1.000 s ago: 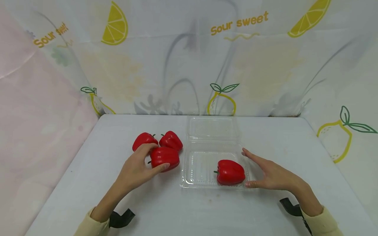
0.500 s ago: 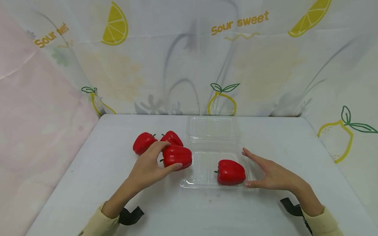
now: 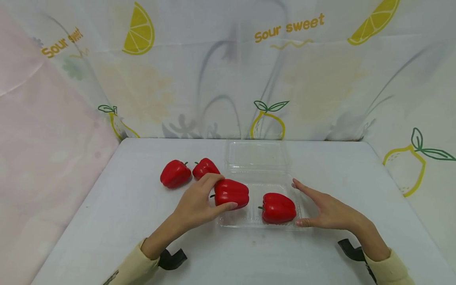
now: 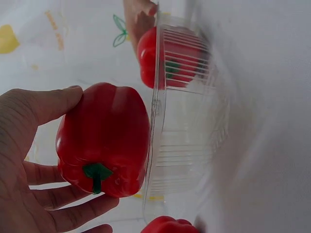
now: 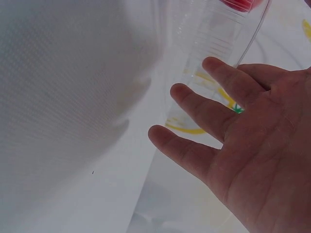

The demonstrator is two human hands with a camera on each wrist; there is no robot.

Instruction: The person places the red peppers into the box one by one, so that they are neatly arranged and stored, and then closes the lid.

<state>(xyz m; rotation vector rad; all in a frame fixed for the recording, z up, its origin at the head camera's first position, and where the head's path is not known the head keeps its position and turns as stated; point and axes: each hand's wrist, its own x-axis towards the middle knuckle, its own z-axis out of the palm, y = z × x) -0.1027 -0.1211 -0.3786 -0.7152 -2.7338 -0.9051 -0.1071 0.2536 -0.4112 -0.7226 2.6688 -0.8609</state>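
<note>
Head view: left grip [image 3: 197, 204] grasps a red pepper [image 3: 231, 194] above a clear container [image 3: 263, 186]; right grip [image 3: 327, 211] rests released beside it.

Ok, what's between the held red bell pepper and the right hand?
Another red bell pepper, lying in the clear plastic clamshell container; the head view shows it.

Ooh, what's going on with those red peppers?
A person's left hand is holding a red pepper over the left part of an open clear plastic box. Another pepper sits inside, at the right, with the right hand beside that end. Two more peppers lie on the white table, left of the box.
</note>
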